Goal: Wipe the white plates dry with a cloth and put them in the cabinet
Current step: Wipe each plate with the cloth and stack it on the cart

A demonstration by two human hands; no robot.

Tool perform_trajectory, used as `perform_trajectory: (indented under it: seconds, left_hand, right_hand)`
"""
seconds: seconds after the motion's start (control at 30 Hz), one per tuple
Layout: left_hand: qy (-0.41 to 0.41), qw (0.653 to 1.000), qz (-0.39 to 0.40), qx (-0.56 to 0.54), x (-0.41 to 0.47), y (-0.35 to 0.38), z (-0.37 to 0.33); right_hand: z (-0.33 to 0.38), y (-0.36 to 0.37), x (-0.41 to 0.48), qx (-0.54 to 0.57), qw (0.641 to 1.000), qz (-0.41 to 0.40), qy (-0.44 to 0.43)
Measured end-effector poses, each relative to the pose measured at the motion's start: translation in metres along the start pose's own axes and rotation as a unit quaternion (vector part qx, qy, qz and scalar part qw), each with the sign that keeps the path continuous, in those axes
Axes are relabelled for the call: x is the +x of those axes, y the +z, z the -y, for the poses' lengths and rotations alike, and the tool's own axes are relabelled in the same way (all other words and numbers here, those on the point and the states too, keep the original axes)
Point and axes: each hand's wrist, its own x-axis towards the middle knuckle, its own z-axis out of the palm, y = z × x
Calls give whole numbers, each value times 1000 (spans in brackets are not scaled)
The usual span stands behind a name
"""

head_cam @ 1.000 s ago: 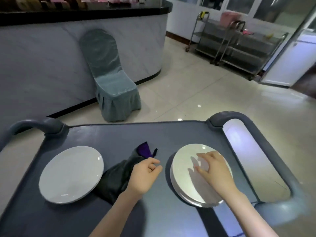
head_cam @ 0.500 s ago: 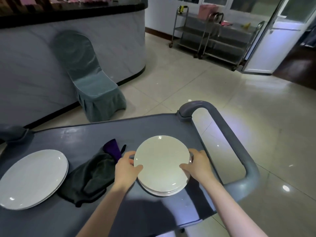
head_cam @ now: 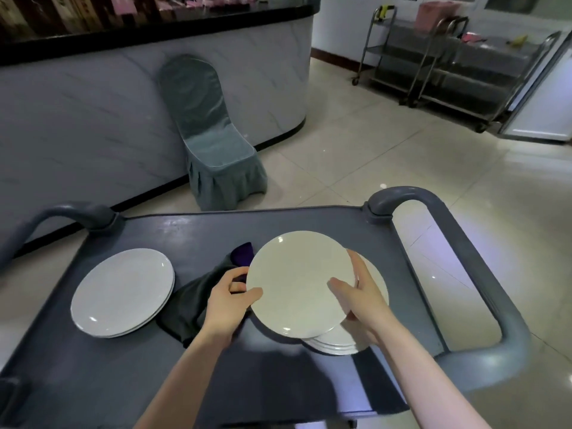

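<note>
- Left stack [head_cam: 122, 292] of white plates lies on the near-left of the cart [head_cam: 192, 230]. Half a second ago the frame cut off its left edge; now it shows whole.
- Cloth [head_cam: 195, 305], dark with a purple corner, lies crumpled between the two stacks, where it was before. Its right part is hidden by the left hand and the plate.
- Left hand [head_cam: 227, 301] pinches the plate's left rim, with the thumb on the upper face and the fingers curled below. It was already at this rim earlier.
- Plate [head_cam: 298, 281] lay flat on top of the right stack half a second ago. Now both hands hold it raised off that stack, shifted left so it overhangs the cloth's edge.
- Right hand [head_cam: 360, 300] clamps the right rim, thumb laid on the upper face, fingers wrapped round the edge. The fingertips are hidden beneath the plate.
- Right stack [head_cam: 337, 343] stays on the cart's near-right. Only its right and near edges show past the plate and hand, and how many plates it holds is hard to tell.
</note>
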Motion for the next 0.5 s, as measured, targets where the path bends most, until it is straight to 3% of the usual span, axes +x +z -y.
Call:
perform_trajectory:
  seconds: [0.17,0.3,0.4,0.5]
  left_hand:
    - [10,1000,13,-24,6,-47,0]
    - [32,993,-10,114,25,-87,13]
    - [89,950,-66,292,45,-116,25]
    - [162,865,-26,474,72,-135,37]
  right_hand:
    - [3,40,6,72,996,-18,45]
    - [8,56,11,126,990,-1,71]
    - [9,66,13,147,984,2,96]
    - [8,75,15,136,985,2,109]
